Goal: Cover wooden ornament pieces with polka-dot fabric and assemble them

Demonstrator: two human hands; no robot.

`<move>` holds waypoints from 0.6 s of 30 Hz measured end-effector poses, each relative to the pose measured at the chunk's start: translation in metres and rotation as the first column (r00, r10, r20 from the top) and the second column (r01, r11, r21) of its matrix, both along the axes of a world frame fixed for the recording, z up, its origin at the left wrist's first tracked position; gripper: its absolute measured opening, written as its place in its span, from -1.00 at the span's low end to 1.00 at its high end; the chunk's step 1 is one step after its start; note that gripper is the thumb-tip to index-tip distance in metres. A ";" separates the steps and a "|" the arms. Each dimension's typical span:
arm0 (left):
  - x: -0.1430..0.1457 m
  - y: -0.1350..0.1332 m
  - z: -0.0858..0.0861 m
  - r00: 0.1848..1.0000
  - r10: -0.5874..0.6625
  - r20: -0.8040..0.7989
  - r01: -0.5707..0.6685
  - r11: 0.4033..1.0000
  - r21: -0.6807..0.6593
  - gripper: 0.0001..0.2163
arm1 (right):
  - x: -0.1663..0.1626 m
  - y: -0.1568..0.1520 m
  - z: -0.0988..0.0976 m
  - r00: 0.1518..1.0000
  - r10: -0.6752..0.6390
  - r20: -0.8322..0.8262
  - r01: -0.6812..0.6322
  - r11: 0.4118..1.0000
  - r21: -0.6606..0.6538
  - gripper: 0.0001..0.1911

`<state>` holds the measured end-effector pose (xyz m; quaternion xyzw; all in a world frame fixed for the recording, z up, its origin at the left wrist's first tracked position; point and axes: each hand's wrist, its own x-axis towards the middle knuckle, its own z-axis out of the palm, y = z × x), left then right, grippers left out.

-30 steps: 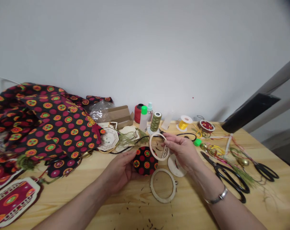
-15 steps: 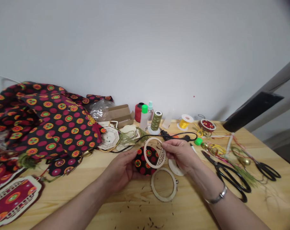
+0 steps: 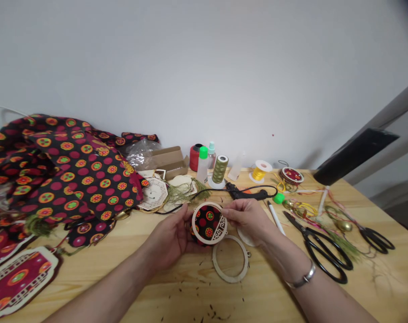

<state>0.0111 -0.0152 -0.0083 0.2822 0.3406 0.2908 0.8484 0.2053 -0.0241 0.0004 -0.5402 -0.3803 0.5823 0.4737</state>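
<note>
My left hand holds a round disc covered in black fabric with red and orange dots, fingers curled behind it. My right hand pinches a pale wooden ring with a fretwork edge and presses it flat over the front of that disc. Both hands meet just above the wooden table. A second wooden ring lies flat on the table right below them. A white disc lies partly hidden under my right hand.
Patterned fabric is heaped at the left, with a framed red ornament in front. Thread spools, glue bottles and a cardboard box stand along the wall. Black scissors and loose cords lie at the right.
My right hand brought the fretwork ring down and to the left, from raised beside the fabric disc onto its face. The left hand kept the disc nearly still.
</note>
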 end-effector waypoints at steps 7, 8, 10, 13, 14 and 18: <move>-0.001 0.000 -0.002 1.000 -0.004 0.000 0.004 1.000 0.010 -0.55 | -0.002 -0.001 -0.003 1.000 -0.006 0.010 0.006 1.000 -0.012 -0.75; -0.001 0.000 -0.002 1.000 -0.003 -0.002 0.003 1.000 0.009 -0.56 | -0.001 -0.001 -0.004 1.000 -0.010 0.021 0.010 1.000 -0.011 -0.75; -0.001 0.000 -0.002 1.000 0.004 -0.004 -0.004 1.000 0.006 -0.56 | -0.001 -0.001 -0.005 0.999 -0.018 0.036 0.019 1.000 -0.007 -0.75; 0.000 0.000 0.000 1.000 0.003 -0.006 -0.003 1.000 -0.001 -0.56 | -0.001 -0.001 -0.006 0.999 -0.012 0.038 0.012 1.000 -0.006 -0.75; 0.001 0.000 0.001 1.000 0.004 -0.009 -0.004 1.000 -0.002 -0.56 | -0.001 -0.001 -0.007 0.999 -0.013 0.036 0.013 1.000 -0.005 -0.75; 0.002 0.000 0.002 1.000 0.005 -0.022 -0.005 1.000 -0.003 -0.55 | -0.001 0.000 -0.007 0.999 -0.017 0.036 0.018 1.000 -0.009 -0.75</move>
